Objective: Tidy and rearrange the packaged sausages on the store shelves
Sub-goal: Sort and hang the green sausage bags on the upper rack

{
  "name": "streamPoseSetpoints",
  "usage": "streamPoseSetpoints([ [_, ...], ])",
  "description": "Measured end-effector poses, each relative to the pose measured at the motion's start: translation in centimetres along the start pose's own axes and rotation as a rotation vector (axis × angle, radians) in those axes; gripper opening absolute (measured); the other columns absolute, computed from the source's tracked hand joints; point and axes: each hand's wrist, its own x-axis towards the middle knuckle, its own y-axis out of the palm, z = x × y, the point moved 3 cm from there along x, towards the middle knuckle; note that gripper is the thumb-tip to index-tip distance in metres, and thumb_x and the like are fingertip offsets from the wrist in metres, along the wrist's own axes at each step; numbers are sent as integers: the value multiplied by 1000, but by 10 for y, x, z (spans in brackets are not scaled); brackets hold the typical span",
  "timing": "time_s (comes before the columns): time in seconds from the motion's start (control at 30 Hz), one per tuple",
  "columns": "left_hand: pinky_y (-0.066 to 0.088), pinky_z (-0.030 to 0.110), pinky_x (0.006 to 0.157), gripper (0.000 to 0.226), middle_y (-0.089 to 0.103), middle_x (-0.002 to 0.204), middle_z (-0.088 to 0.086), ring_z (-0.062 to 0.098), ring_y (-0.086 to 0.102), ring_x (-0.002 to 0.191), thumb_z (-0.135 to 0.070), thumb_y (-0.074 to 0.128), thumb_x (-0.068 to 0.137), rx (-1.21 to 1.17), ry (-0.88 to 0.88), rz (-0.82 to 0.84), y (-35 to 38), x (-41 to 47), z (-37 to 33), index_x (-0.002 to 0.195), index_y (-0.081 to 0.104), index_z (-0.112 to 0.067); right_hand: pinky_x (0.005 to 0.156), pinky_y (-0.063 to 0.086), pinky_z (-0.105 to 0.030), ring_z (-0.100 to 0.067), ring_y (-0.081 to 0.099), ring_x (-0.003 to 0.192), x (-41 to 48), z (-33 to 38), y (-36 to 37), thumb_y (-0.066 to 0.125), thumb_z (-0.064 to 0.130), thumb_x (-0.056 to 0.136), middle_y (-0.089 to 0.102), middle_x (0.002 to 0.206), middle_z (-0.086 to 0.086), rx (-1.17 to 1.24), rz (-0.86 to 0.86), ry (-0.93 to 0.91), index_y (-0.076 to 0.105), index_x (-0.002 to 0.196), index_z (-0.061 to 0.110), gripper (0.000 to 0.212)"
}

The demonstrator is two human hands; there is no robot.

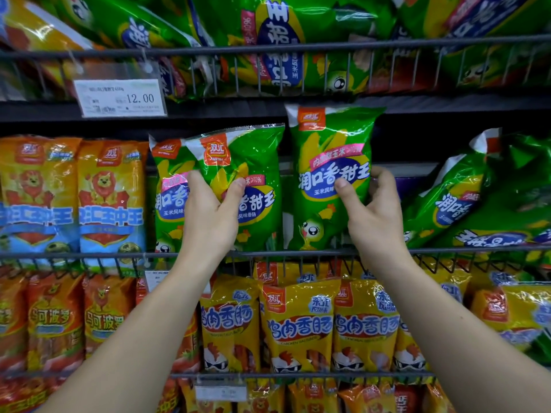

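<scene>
Nearest, at six o'clock, yellow sausage packs (298,323) stand in a row on the lower shelf behind its wire rail (298,375). Above them the left grip (208,216) pinches a tilted green sausage pack (253,156) between thumb and curled fingers, just left of centre on the middle shelf, while the right grip (372,213) clamps an upright green pack (331,144) at centre, thumb on its face and fingers round its right edge. Farther off, orange packs (110,189) stand at nine o'clock, leaning green packs (447,198) lie at three, and a price tag (119,98) hangs at eleven.
</scene>
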Motion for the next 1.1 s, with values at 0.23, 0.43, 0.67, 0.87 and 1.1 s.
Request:
streamPoseSetpoints([
  [0.23,39,7,52,42,45,85,-11,-3,48,76,-38,51,100,23,17,19,6,9,-7,124,34,-7,79,48,-17,4,61,96,6,-3,3,65,31,94,62,105,13,91,-50,80,46,118,21,32],
  [0.43,40,5,49,48,50,84,-10,-2,50,70,-34,50,101,60,57,46,11,17,-11,131,32,-1,69,44,-8,9,58,88,11,-6,7,63,34,95,60,100,18,37,-64,120,46,120,19,34],
  [0.67,41,9,52,49,51,80,-6,0,49,68,-38,51,100,94,84,69,14,17,-10,130,34,-3,60,41,-3,19,55,76,8,-5,6,57,34,98,56,94,21,-51,-49,114,40,118,22,28],
  [0.87,49,21,61,47,59,89,-4,3,59,79,-42,54,98,30,111,59,16,10,-7,128,37,-10,87,41,-32,-17,52,105,5,-4,8,47,37,102,55,116,-1,-137,-52,119,39,124,16,32],
  [1.1,48,29,80,43,61,104,-14,4,60,98,-49,57,93,-47,118,66,10,-6,-1,124,40,-23,82,39,-22,-2,55,97,-1,-2,7,39,29,105,57,117,3,-170,-41,149,27,148,13,48],
])
